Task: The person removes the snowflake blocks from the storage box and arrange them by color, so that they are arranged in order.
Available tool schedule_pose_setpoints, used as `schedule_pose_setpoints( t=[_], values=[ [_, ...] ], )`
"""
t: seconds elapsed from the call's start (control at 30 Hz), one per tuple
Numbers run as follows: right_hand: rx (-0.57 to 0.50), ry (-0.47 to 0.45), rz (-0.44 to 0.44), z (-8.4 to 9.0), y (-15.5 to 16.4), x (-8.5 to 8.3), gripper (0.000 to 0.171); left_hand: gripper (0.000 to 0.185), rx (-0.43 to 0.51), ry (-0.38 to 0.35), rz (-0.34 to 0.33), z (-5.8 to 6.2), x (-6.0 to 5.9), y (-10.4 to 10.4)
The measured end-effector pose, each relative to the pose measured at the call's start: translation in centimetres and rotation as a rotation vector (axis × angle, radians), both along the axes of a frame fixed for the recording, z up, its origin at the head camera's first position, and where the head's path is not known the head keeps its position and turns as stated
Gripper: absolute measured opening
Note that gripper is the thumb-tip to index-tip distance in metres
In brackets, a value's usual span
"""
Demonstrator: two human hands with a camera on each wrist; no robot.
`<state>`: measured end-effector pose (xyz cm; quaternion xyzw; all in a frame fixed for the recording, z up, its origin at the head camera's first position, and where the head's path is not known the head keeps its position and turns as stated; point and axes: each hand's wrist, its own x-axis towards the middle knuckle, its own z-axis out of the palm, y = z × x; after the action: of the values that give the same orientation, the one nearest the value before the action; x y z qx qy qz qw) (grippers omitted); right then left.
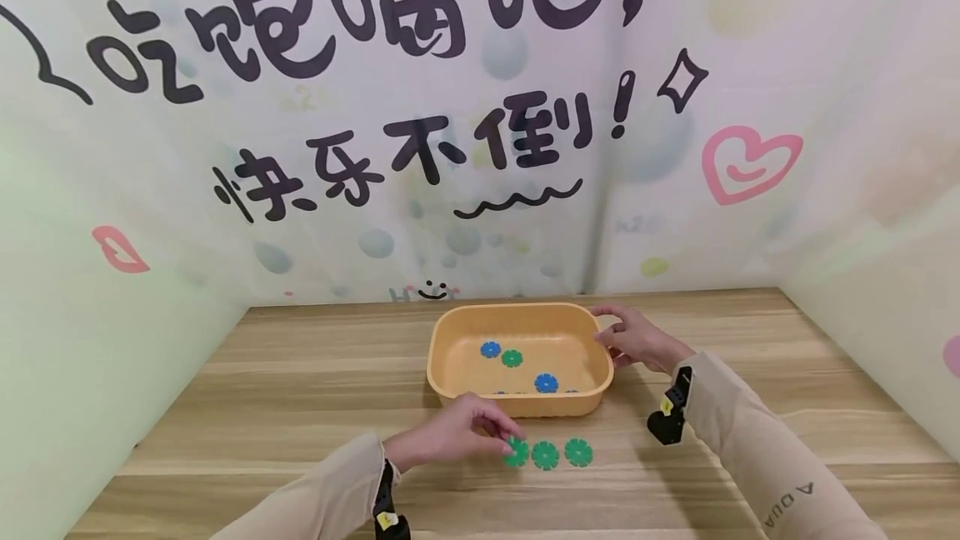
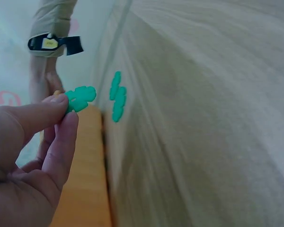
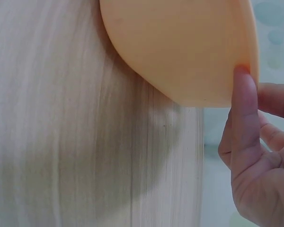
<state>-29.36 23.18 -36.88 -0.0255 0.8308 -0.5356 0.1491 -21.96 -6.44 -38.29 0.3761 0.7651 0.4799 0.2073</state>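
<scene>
In the head view my left hand [image 1: 453, 433] pinches a green notched plastic disc [image 1: 517, 455] in front of the basin. The left wrist view shows the held disc [image 2: 82, 98] between thumb and fingertip. Two more green discs, one [image 1: 545, 456] beside the other [image 1: 578, 452], lie flat on the table to its right. A yellow-orange plastic basin [image 1: 517, 407] stands behind them. My right hand [image 1: 640, 338] grips its right end at the rim, thumb against the outer wall [image 3: 194, 56] in the right wrist view.
Inside the basin lie a blue disc [image 1: 491, 349], a green disc [image 1: 512, 358] and another blue disc [image 1: 547, 383]; its front wall partly hides several others. The wood-grain table [image 1: 315, 373] ends at a printed curtain [image 1: 337, 248] behind and at both sides.
</scene>
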Motion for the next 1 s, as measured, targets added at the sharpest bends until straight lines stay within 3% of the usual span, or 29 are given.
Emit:
schedule_pose_setpoints(
  t=[0.17, 0.37, 0.7, 1.0],
  values=[
    [0.003, -0.003, 0.001, 0.2, 0.0, 0.1, 0.045, 0.013, -0.068, -0.04, 0.061, -0.7, 0.3, 0.4],
    [0.008, -0.003, 0.012, 0.3, -0.1, 0.1, 0.045, 0.01, -0.127, -0.004, 0.124, -1.4, 0.4, 0.7],
    [0.005, -0.009, 0.011, 0.2, 0.1, 0.0, 0.045, 0.009, -0.183, 0.072, 0.154, -1.9, 0.1, 0.8],
    [0.019, -0.014, 0.002, 0.2, 0.1, 0.0, 0.046, 0.007, -0.194, 0.079, 0.158, -1.8, 0.2, 0.6]
  ],
)
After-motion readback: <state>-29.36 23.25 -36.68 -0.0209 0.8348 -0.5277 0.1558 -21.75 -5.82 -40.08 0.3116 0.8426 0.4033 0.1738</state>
